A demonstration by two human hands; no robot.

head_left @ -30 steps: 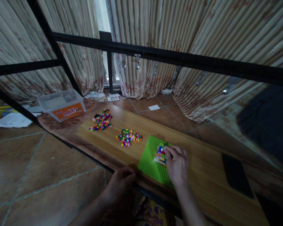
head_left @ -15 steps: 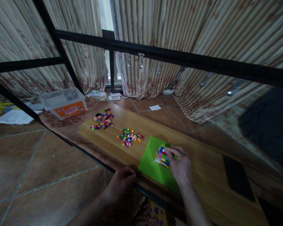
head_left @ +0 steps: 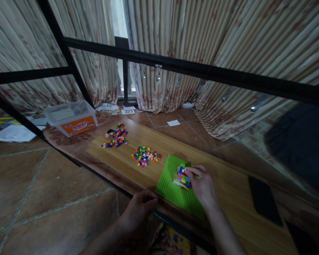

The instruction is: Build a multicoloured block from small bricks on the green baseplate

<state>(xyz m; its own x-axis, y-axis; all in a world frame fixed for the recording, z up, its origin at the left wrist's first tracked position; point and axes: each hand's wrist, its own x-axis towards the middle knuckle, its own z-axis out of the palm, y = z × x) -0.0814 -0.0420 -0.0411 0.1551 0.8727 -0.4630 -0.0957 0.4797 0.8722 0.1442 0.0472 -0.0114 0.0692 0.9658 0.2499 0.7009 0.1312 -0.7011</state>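
A green studded baseplate (head_left: 172, 186) lies near the front edge of a wooden board (head_left: 228, 198). A low block of small multicoloured bricks (head_left: 181, 178) stands on the plate. My right hand (head_left: 203, 186) rests on the right side of that block, fingers curled with the tips pressed on its top. My left hand (head_left: 139, 209) sits at the board's front edge just left of the plate, fingers curled over the edge. What the fingers of either hand hold is hidden.
Two loose heaps of small coloured bricks lie on the board: one in the middle (head_left: 145, 156), one at the far left (head_left: 114, 137). A clear plastic box with an orange label (head_left: 70, 117) stands beyond. A dark phone (head_left: 264, 200) lies at right. A black metal frame (head_left: 175, 65) crosses overhead.
My right hand's fingertips have shifted slightly over the brick block. My left hand has slid a little right along the board's edge, toward the plate.
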